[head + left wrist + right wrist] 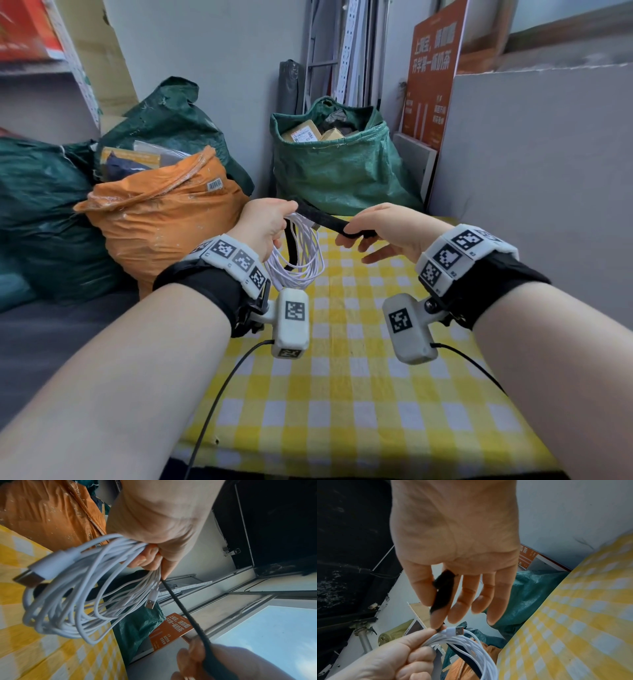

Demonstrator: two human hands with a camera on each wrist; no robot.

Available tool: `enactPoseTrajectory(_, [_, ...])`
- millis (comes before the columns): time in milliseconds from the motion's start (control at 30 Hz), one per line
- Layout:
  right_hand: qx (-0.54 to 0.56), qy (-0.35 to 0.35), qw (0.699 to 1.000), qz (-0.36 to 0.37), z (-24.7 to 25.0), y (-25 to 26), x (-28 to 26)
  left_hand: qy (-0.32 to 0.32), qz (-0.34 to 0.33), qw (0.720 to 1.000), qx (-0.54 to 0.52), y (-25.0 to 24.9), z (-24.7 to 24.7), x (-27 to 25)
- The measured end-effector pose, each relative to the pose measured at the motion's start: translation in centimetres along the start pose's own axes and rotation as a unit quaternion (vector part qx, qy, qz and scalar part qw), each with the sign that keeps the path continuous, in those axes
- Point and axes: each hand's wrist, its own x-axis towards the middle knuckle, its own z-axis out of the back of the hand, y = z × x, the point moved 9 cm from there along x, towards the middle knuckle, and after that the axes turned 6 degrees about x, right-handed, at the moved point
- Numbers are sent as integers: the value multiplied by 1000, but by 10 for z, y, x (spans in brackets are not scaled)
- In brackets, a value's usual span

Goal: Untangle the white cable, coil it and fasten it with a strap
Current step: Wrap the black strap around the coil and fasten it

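The white cable [301, 260] hangs in a coil of several loops from my left hand [265, 224], which grips the top of the coil above the table's left edge. The coil [68, 601] and its USB plugs show in the left wrist view, and the cable [471, 646] shows under the left hand [393, 655] in the right wrist view. A black strap [325, 221] runs taut from the left hand to my right hand [380, 229]. The right hand [453, 561] pinches the strap [443, 592] between thumb and forefinger, other fingers straight. The strap [188, 615] shows as a thin dark line.
A yellow and white checked cloth covers the table [359, 394]. An orange sack [164, 222] and dark green sacks [342, 164] stand left of and behind it. A grey board [531, 154] leans at the right. Black wires [219, 394] trail from my wrist cameras.
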Motion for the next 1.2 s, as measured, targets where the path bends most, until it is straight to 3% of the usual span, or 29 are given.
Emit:
enactPoseTrajectory(300, [-65,39,997,-26,-7,-7,-3,-14,-11,1000,4,-6,6,2])
enactPoseTrajectory(533, [-244,57,968,-32,-7,-9,-3,-6,-27,999,46,-12,4,-4])
enactPoseTrajectory(667, [-57,33,998,14,-3,-4,-2,52,-22,997,61,-8,-7,-8])
enactPoseTrajectory(767, [65,-18,997,22,5,-2,-1,87,-13,993,76,-3,-16,-13])
enactPoseTrajectory(1067, [120,-193,968,103,31,8,2,185,3,978,92,0,-40,-28])
enactPoseTrajectory(1200, [123,-166,970,127,20,15,2,201,19,975,89,-1,-45,-35])
